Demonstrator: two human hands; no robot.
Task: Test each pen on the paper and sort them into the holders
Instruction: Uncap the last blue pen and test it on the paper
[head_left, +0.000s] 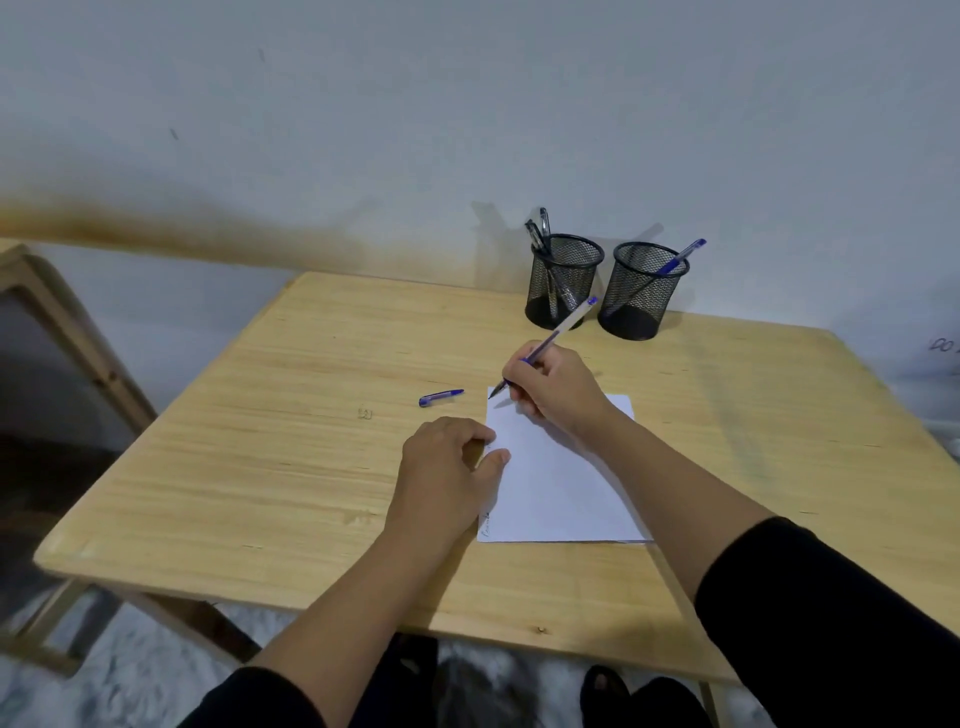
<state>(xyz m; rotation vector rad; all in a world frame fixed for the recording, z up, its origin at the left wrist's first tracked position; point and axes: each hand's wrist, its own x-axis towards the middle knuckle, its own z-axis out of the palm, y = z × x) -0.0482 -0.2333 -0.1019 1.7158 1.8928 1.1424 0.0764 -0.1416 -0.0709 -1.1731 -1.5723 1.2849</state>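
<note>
Head: pen (545, 347) at paper (561, 483) corner

table (291, 441): light yellow wood with thin brown lines
paper (561, 488): white
pen (563, 326): see-through with blue inside and a blue end
cap (440, 397): blue
left cup (563, 280): black net, dark pens inside
right cup (643, 291): black net, one blue pen inside
wall (467, 104): pale grey-blue, brown smear low down
sleeves (831, 623): black

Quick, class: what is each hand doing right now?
Left hand: loosely curled, resting on the paper's edge, holding nothing.
Right hand: gripping a pen, tip at the paper.
</note>
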